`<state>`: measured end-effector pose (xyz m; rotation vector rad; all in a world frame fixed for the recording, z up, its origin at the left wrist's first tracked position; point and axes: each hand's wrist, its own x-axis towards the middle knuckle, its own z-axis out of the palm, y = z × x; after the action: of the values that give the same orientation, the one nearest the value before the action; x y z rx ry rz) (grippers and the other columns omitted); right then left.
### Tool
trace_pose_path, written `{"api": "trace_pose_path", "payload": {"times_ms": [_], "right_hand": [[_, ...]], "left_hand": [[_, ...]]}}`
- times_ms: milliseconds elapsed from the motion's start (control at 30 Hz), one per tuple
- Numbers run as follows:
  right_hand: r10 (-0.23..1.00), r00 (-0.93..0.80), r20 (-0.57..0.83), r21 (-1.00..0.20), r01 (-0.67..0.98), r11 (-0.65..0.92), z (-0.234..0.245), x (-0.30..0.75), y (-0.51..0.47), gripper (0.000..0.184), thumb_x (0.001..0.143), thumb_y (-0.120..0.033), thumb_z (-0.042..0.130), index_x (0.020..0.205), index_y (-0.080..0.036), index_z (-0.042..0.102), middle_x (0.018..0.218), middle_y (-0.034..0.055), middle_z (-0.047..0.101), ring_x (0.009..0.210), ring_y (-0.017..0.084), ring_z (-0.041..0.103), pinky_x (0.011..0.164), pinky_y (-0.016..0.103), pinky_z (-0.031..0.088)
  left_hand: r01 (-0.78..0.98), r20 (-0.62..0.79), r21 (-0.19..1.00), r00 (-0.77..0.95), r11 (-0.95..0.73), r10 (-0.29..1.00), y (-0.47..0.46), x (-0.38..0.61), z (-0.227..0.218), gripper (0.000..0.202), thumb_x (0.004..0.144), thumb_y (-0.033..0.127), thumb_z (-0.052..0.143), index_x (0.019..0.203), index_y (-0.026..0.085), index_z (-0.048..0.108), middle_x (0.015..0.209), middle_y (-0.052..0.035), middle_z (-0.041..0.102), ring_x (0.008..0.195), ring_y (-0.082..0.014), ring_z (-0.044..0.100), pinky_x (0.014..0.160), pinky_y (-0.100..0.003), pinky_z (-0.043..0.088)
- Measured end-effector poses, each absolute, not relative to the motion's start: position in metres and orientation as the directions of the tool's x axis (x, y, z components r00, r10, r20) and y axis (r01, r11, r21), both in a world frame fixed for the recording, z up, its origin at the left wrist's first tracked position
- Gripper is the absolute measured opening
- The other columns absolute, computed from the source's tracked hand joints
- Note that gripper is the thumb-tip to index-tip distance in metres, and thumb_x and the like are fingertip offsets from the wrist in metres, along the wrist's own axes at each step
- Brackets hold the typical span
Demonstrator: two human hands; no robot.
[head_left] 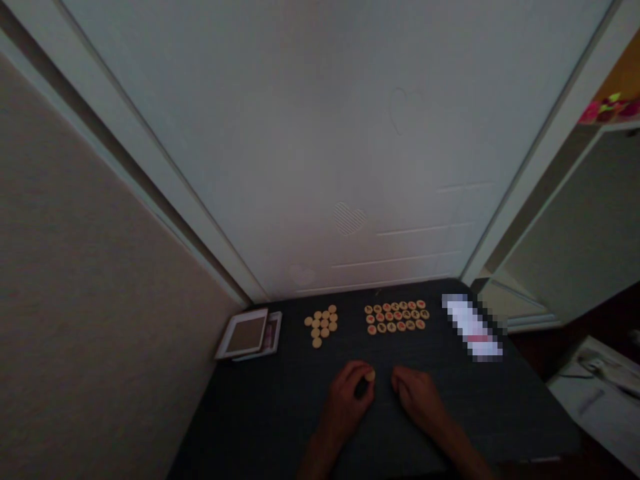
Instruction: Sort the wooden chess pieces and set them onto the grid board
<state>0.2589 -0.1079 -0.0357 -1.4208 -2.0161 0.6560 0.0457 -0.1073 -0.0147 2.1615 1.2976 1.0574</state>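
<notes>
My left hand (350, 393) pinches a small round wooden game piece (369, 376) between thumb and fingertips, just above the dark table (260, 413). To its right, my right hand (414, 388) rests with its fingers curled in. Whatever those fingers may hold is hidden. Beyond my left hand lies a loose cluster of plain-faced wooden pieces (325, 323), set close together. Farther right, more pieces (397, 317) form three neat rows, their tops marked in red or black. The marks are too small to read.
Two stacked framed boards (249, 333) lie at the table's left side. A pixelated bright oblong thing (473, 327) sits near the right edge. Behind the table rises a white panel (320, 167) with heart shapes, and a wall (100, 300) closes off the left.
</notes>
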Motion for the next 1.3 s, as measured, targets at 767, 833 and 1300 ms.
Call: {"api": "trace_pose_path", "payload": {"times_ms": [767, 833, 1300], "right_hand": [[0.937, -0.182, 0.298, -0.773, 0.530, 0.349, -0.030, 0.242, -0.095, 0.028, 0.092, -0.022, 0.055, 0.119, -0.022, 0.063, 0.100, 0.0060, 0.070, 0.079, 0.018, 0.066, 0.077, 0.031, 0.056], [0.940, -0.174, 0.293, -0.779, 0.526, 0.340, -0.031, 0.243, -0.096, 0.028, 0.091, -0.023, 0.057, 0.118, -0.022, 0.063, 0.096, 0.0048, 0.070, 0.074, 0.017, 0.065, 0.074, 0.030, 0.056], [0.941, -0.211, 0.264, -0.773, 0.537, 0.337, -0.029, 0.243, -0.096, 0.025, 0.092, -0.037, 0.064, 0.113, -0.022, 0.066, 0.090, 0.0033, 0.070, 0.066, 0.014, 0.062, 0.064, 0.027, 0.053]], "left_hand": [[0.328, 0.145, 0.922, 0.203, -0.207, 0.968, -0.091, 0.065, -0.011, 0.024, 0.095, 0.035, 0.060, 0.111, 0.024, 0.075, 0.112, -0.0055, 0.076, 0.103, -0.0219, 0.072, 0.096, -0.038, 0.058], [0.350, 0.119, 0.919, 0.188, -0.180, 0.975, -0.091, 0.064, -0.011, 0.025, 0.095, 0.037, 0.060, 0.111, 0.025, 0.075, 0.109, -0.0046, 0.077, 0.100, -0.0224, 0.073, 0.097, -0.039, 0.058], [0.242, 0.044, 0.966, 0.198, -0.092, 0.979, -0.091, 0.061, -0.009, 0.032, 0.098, 0.041, 0.056, 0.120, 0.022, 0.068, 0.113, -0.0048, 0.076, 0.102, -0.0200, 0.073, 0.091, -0.032, 0.059]]}}
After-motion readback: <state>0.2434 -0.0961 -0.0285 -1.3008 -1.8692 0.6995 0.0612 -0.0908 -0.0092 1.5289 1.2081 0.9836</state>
